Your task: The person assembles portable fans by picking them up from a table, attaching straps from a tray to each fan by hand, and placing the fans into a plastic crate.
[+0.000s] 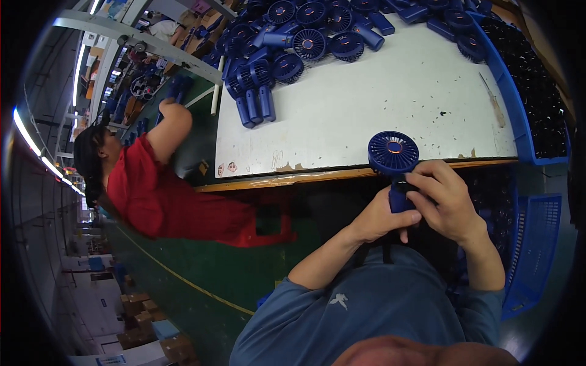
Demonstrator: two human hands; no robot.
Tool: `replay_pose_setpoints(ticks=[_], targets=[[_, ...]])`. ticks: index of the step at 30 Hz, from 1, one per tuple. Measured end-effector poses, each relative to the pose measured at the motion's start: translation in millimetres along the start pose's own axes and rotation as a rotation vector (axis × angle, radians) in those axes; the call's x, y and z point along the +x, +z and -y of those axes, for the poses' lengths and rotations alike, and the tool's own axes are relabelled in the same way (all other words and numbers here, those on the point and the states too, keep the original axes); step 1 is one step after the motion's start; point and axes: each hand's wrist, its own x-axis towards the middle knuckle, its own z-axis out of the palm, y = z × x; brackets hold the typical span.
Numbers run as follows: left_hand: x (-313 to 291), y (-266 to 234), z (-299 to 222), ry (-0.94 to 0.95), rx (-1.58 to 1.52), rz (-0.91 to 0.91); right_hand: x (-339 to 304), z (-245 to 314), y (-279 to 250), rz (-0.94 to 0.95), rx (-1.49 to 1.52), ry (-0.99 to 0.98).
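Note:
Close to my body, at the table's front edge, I hold a dark blue handheld fan [394, 151] with a round grille and an orange ring at its centre. My left hand [379, 218] is wrapped round the fan's handle, thumb across it. The fingers of my right hand [444, 198] are pinched at the neck, just under the fan head; a small dark part there is too covered to make out. Many more blue handheld fans [309, 44] lie heaped at the far side of the white table [342, 122], several with handles toward me.
A blue bin [516, 116] full of small black parts stands along the table's right edge. A screwdriver-like tool [492, 100] lies beside it. A blue plastic basket [537, 250] sits low at my right. On my left, a person in red [165, 189] works at another station.

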Motion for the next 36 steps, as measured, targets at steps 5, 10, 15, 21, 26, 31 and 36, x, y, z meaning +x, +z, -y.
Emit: replay_pose_setpoints(ticks=[5,10,15,21,26,31,36], targets=[[-5.2,-2.9,8.1,0.054,-0.09,0.092,9.6,8.8,-5.1,0.063,-0.147,-0.069],[-2.9,9.1,5.7,0.062,-0.241,-0.021,3.3,12.2,2.0,0.094,-0.192,-0.022],[3.9,11.9,19.2,0.161,-0.154,-0.197,-1.3,26.2,7.0,0.121,-0.19,0.09],[-0.6,30.5,20.1,0.14,-0.489,-0.227,-15.5,34.0,17.0,0.093,-0.293,0.115],[-2.1,11.4,27.6,0.24,0.449,-0.204,-31.1,23.3,30.6,-0.027,-0.091,0.251],[-2.8,29.2,-8.6,0.427,1.041,-0.108,-63.1,2.5,26.3,-0.006,1.014,0.813],[-5.5,23.1,17.8,0.336,0.504,-0.097,-61.2,-6.6,38.4,-0.48,0.799,0.507]])
